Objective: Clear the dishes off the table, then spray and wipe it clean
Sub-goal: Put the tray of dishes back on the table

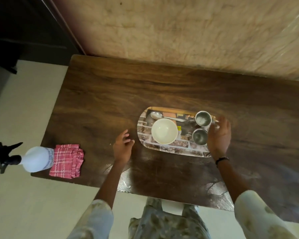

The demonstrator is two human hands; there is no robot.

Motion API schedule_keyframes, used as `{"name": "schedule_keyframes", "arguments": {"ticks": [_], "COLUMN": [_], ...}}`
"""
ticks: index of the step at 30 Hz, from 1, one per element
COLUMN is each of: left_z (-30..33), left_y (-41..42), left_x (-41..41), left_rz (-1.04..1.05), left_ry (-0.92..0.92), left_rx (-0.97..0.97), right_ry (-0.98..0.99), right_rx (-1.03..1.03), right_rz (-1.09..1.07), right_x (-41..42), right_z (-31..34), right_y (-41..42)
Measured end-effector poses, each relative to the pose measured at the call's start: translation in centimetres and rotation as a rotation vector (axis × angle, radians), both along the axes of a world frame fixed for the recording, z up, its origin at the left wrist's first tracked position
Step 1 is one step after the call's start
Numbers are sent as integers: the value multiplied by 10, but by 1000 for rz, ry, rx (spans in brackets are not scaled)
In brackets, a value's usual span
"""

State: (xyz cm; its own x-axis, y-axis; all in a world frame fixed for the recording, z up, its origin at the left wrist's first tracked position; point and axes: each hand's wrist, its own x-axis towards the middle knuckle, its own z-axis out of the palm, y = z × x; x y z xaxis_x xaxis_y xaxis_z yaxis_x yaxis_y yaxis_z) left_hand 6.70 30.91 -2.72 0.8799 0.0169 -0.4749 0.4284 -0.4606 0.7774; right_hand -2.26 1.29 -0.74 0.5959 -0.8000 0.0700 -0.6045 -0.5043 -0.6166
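Here, in the head view, a dark wooden table [110, 100] stands against a beige textured wall [197, 31], with pale floor to its left and near side. On the right half of the tabletop lies an oblong tray [143, 133] printed with a brick pattern. A white bowl [164, 131] sits on the tray's left part, and a metal spoon [166, 116] lies along the far edge just beyond the bowl. Two steel cups stand at the tray's right end: the far cup [203, 118] and the near cup [199, 136], close beside each other.

The right hand [218, 135] is at the tray's right end, just beside both cups, its fingers spread and slightly blurred; whether it touches a cup or the tray rim cannot be told. A dark band circles that wrist. The left hand [122, 146] hovers near the tray's left edge, apart from it, fingers loosely spread and holding nothing.

At the table's near left corner stands a white spray bottle [36, 159] with a black trigger head, and a folded red checked cloth [66, 161] lies just to its right, touching it.
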Motion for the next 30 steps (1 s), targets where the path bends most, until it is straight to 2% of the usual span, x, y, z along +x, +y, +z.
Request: {"name": "schedule_keyframes", "arguments": {"ticks": [3, 6, 8, 10, 13, 15, 19, 22, 24, 27, 30], "left_z": [22, 41, 54, 63, 66, 64, 64, 59, 56, 48, 40], "left_y": [40, 96, 136, 172, 221, 249, 283, 296, 299, 298, 294], "left_x": [-15, -29, -31, -27, -16, -2, 24, 33, 34, 35, 37], "left_rz": [159, 348, 551, 731, 965, 939, 738, 618, 638, 673, 643], "left_ry": [-48, -116, -295, -378, -233, -211, -253, -231, -195, -149, -134], "left_rx": [-51, -24, 23, 69, 64, 57, 2, -19, -80, -110, -100], "right_ry": [-83, -101, -14, 106, 270, 361, 503, 598, 615, 623, 687], "right_rx": [110, 255, 348, 369, 404, 425, 423, 414, 351, 150, 159], "right_rz": [240, 540, 752, 927, 1078, 1159, 1298, 1316, 1301, 1245, 1231], "right_x": [31, 62, 83, 102, 126, 140, 157, 159, 158, 156, 162], "right_z": [11, 21, 22, 18, 3, -7, -27, -45, -54, -56, -53], "right_y": [61, 140, 195, 247, 311, 350, 409, 434, 442, 447, 445]}}
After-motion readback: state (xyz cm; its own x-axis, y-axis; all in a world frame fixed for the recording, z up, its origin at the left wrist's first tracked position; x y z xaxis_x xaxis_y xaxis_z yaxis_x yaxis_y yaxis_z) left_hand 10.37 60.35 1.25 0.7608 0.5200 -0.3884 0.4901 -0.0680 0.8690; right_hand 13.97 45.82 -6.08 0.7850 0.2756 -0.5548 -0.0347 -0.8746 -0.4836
